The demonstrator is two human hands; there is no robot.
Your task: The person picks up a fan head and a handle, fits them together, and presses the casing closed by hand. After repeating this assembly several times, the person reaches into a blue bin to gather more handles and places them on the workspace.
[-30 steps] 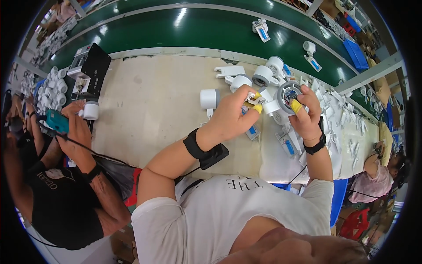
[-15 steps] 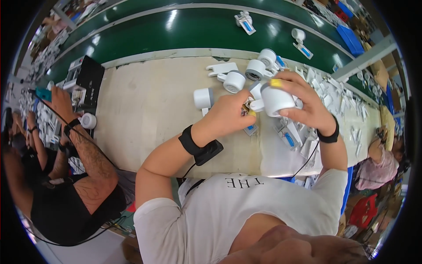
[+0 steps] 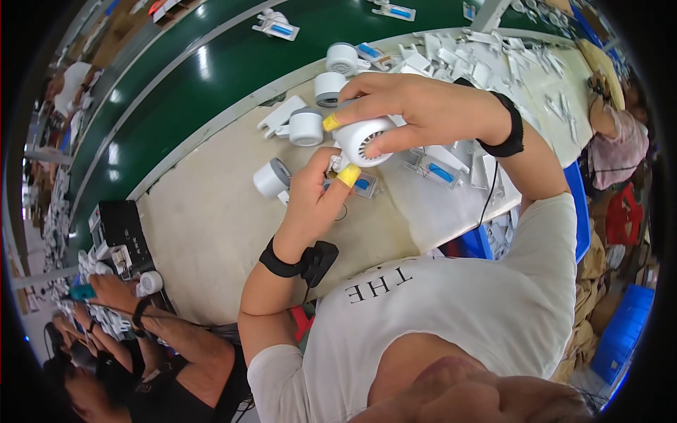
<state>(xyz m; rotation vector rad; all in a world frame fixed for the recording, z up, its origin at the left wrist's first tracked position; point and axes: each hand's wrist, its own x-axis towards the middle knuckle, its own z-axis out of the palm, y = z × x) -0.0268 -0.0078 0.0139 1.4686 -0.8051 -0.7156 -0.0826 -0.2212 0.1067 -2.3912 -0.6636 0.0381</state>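
Observation:
My right hand (image 3: 423,106) is closed round a white vented housing (image 3: 358,135), its thumb on the slotted grille and a yellow wrap on one fingertip. My left hand (image 3: 316,192) is closed in a pinch at the small stem of the same housing, with yellow on its thumb tip; the fingers hide most of that joint. Left of the hands are a white cylinder with a grey rim (image 3: 271,179) and a similar white housing (image 3: 306,127). Just under the fingers lies a part with a blue cell (image 3: 364,185).
White plastic parts (image 3: 451,56) crowd the table's far right. Beyond the edge, a green conveyor (image 3: 204,63) carries a unit with a blue cell (image 3: 276,25). A black box (image 3: 120,233) stands at the left, near a co-worker's arm (image 3: 169,324). Blue bins (image 3: 578,211) are at right.
The view has turned, so the table appears swung round. The housing has been tilted so its grille faces me. Both hands stay on it.

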